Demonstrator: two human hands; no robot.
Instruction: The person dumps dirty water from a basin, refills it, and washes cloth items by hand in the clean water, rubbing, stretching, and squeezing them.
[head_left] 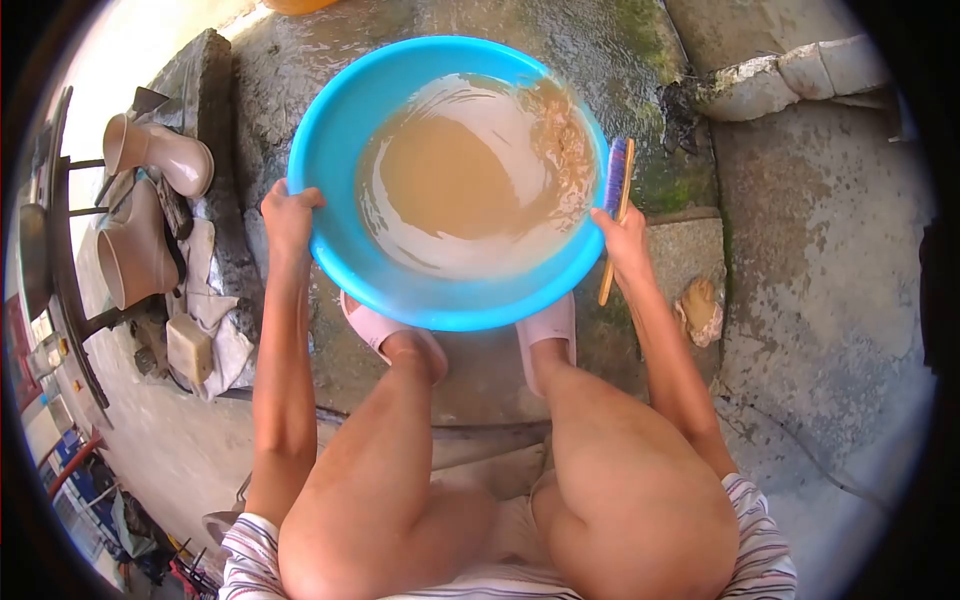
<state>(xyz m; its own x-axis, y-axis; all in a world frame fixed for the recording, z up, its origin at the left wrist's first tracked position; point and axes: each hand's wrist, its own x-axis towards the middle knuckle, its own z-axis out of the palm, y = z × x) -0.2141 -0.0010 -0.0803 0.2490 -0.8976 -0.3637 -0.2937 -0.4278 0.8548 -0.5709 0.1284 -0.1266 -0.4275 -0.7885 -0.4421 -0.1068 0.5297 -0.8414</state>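
A large blue plastic basin (pixel 337 150) is tilted in front of me, with murky brown water (pixel 440 170) inside. The water swirls and churns up against the far right side of the basin. My left hand (pixel 288 215) is closed on the basin's left rim, thumb on top. On the right rim, my right hand (pixel 625 240) is closed too, and it also holds a wooden scrub brush (pixel 618 190) upright against the outside of the basin. The brush has purple-blue bristles that face the basin. The fingers under both rims are hidden.
Pale rubber boots (pixel 140 245) stand at the left by a concrete block (pixel 205 90). A soap-like block (pixel 189 348) lies below them. My feet in pink slippers (pixel 375 325) are under the near rim. At right are a pipe (pixel 790 82), a stone (pixel 700 310) and wet, mossy concrete (pixel 650 130).
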